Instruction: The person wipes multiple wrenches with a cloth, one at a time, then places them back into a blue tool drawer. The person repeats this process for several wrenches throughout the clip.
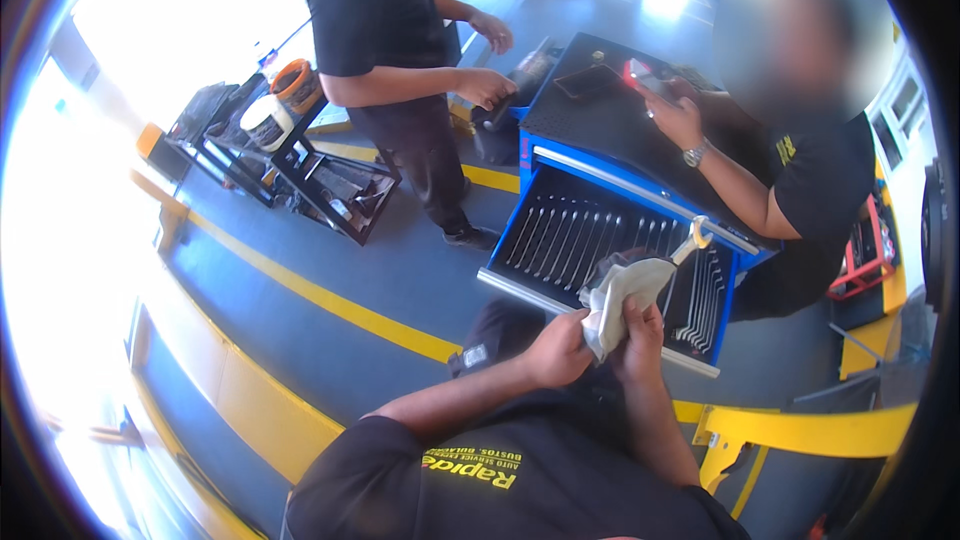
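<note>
A pale cloth (pixel 630 286) is bunched around the shank of a wrench in front of me. The wrench's open-end jaw (pixel 700 232) sticks out of the cloth at the upper right. My left hand (pixel 559 349) grips the cloth's lower left end, and my right hand (pixel 640 337) holds it from the right, thumb on top. Whatever the folds cover of the wrench is hidden. Beneath lies a pulled-out drawer (pixel 521 289) of a blue tool cabinet, with rows of combination wrenches (pixel 574 240) and a nested group of bent wrenches (pixel 701 300) at its right side.
One co-worker (pixel 382 22) stands at the left of the cabinet; another (pixel 810 180) leans at its right, holding a phone (pixel 646 77). A flat dark tray (pixel 589 82) lies on the cabinet top. A black cart (pixel 330 195) carries buckets. Yellow rails (pixel 810 431) flank me.
</note>
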